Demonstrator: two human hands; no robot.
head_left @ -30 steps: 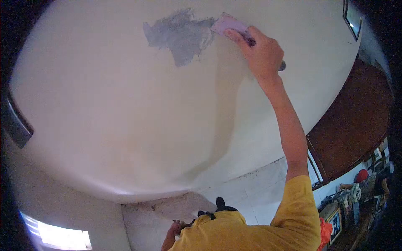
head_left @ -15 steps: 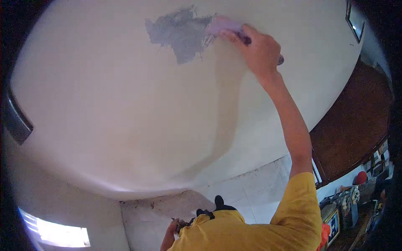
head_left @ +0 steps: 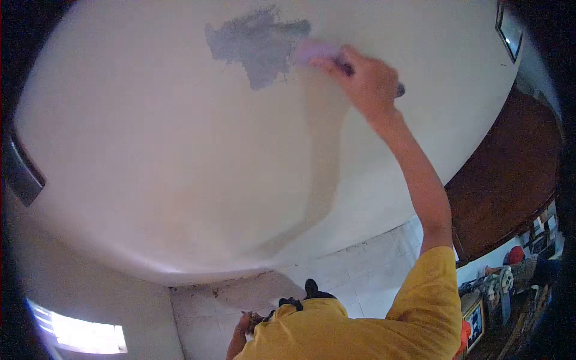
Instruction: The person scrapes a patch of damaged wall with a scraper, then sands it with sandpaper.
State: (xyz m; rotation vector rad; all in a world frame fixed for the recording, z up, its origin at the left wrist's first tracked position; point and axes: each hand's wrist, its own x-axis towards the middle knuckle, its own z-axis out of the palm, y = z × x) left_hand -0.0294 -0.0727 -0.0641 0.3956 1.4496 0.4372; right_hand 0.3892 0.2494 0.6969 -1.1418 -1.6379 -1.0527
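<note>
Up on the pale wall (head_left: 198, 156), my right hand (head_left: 373, 81) is wrapped around the dark handle of a putty knife (head_left: 318, 52). Its wide blade, blurred and pinkish in the light, lies at the right edge of a rough grey filler patch (head_left: 255, 48). Low in the view, by the yellow shirt, my left hand (head_left: 245, 322) is closed around something dark, mostly hidden by my body; what it is I cannot tell.
A brown door (head_left: 504, 174) stands to the right, with assorted household items and a framed picture (head_left: 475, 324) below it. Pale floor tiles (head_left: 366, 276) run along the wall's foot. A bright window (head_left: 84, 330) is at lower left, a dark-edged frame (head_left: 509, 33) at upper right.
My right hand and the putty knife have shifted slightly down and left along the patch's right edge. Grey filler now shows where the blade was. My left hand stays low beside my body.
</note>
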